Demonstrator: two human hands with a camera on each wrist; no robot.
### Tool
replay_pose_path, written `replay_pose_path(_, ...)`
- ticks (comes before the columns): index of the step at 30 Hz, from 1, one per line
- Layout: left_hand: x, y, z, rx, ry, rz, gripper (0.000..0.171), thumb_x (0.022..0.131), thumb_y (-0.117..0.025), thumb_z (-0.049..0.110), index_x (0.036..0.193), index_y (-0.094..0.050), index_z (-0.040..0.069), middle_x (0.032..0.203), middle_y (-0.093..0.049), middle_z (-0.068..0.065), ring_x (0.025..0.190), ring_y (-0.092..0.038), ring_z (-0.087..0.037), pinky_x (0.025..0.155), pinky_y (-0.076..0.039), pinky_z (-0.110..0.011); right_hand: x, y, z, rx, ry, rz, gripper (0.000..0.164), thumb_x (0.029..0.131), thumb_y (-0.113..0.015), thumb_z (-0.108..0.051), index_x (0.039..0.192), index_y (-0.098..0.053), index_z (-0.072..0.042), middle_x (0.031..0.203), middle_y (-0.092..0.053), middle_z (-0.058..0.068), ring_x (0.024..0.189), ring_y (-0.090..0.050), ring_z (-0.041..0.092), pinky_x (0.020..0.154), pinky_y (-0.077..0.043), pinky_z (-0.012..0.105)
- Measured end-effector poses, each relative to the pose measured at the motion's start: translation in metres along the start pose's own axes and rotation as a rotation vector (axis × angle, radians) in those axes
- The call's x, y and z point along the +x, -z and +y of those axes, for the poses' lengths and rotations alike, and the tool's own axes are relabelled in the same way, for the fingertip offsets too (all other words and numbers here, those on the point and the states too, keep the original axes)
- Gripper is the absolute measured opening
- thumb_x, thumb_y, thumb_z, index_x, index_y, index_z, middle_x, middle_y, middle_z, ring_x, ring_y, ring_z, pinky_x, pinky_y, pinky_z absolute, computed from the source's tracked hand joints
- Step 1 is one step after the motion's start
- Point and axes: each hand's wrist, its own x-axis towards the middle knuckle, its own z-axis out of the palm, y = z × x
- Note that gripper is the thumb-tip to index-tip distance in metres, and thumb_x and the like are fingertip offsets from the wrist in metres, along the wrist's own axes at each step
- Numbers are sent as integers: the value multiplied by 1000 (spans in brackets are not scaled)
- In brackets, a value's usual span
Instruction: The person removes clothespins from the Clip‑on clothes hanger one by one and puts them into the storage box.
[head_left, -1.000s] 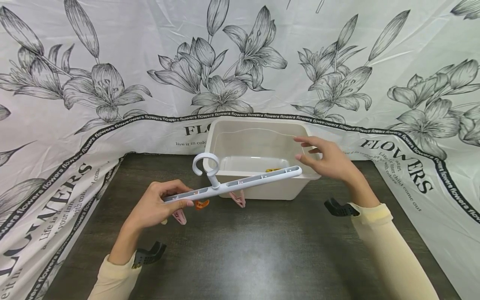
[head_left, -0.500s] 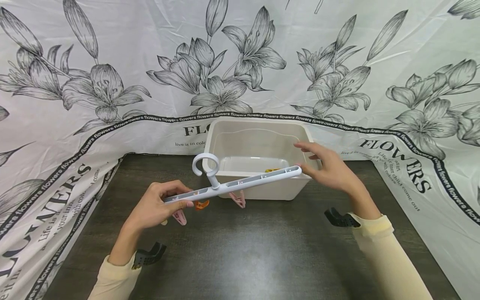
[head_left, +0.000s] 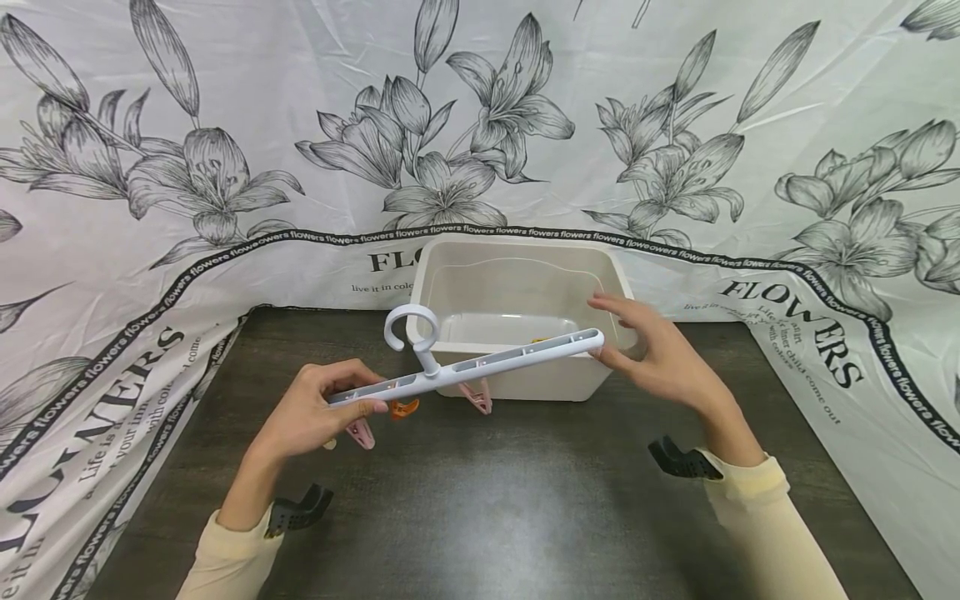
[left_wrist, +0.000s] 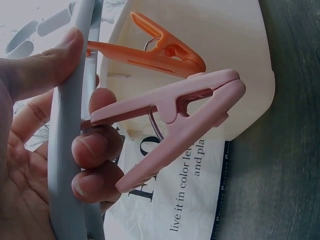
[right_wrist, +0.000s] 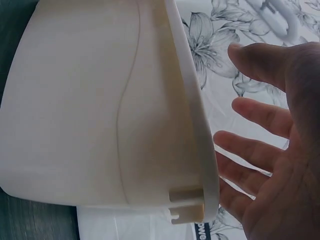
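Note:
My left hand [head_left: 318, 408] grips the left end of a pale grey clip hanger [head_left: 517, 358], thumb on the near side and fingers behind the bar. The bar tilts up to the right, its hook [head_left: 411, 321] standing above it. From the bar hang a pink clothespin [left_wrist: 170, 120] beside my left fingers, an orange clothespin [left_wrist: 155, 55] and a second pink clothespin [head_left: 476, 397] near the middle. My right hand [head_left: 660, 350] is spread with loosely bent fingers at the hanger's right end, its thumb tip right by that end; nothing is held in it.
Behind the hanger stands a cream plastic bin [head_left: 517, 250], a small yellow piece [head_left: 542, 340] showing inside it. My right fingers overlap the bin's right rim. The dark wooden table [head_left: 480, 508] backs onto a flower-printed cloth [head_left: 480, 125].
My right hand has moved a little down and toward me, its thumb coming to the hanger's right end. The left hand and hanger have stayed nearly still.

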Motion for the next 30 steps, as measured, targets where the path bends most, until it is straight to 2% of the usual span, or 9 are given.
replay_pose_path(6,0,-1,0,-18,3,0,21,91,-78,9,111,-71,6,86,-77,-12,56,-73,-34,49,-59,-44,-11,-6,-9,-7,-12,10,66,93,-78,-24,152,-50,-28,162,-43,4,152,-37,33,114,-37,61)
replay_pose_path(10,1,-3,-1,-34,1,-2,21,91,-78,8,111,-70,6,87,-76,-14,58,-74,-34,52,-60,-47,-18,-9,-14,-9,4,18,66,92,-79,-23,151,-50,-29,163,-43,2,152,-38,32,113,-38,61)
replay_pose_path(14,2,-5,-1,-29,-4,10,21,91,-78,10,110,-70,8,85,-76,-14,58,-74,-33,53,-61,-46,-24,-12,-19,-24,5,29,69,91,-81,-24,151,-49,-34,161,-45,-5,150,-41,25,113,-40,53)
replay_pose_path(19,3,-7,0,-6,-19,35,20,91,-78,9,109,-70,7,83,-76,-13,58,-74,-30,55,-62,-43,-30,-17,-27,-27,27,44,72,89,-83,-23,151,-48,-34,152,-52,-11,141,-48,11,112,-39,24)
replay_pose_path(21,3,-8,0,-7,-28,37,20,92,-77,8,110,-69,5,84,-76,-13,58,-75,-30,55,-62,-43,-32,-19,-31,-19,40,50,71,88,-83,-22,150,-49,-32,151,-53,-10,141,-48,11,111,-36,18)
replay_pose_path(25,3,-11,1,-31,-31,38,21,92,-77,8,112,-69,5,85,-76,-13,59,-75,-32,56,-62,-45,-35,-25,-38,6,53,54,71,89,-83,-21,151,-49,-29,155,-50,-6,148,-42,15,116,-32,15)
replay_pose_path(30,4,-14,1,-53,-25,42,23,91,-78,9,112,-69,8,88,-77,-12,60,-75,-33,56,-62,-47,-37,-35,-46,65,90,69,70,89,-82,-16,150,-51,-26,155,-51,-5,143,-48,13,109,-41,17)
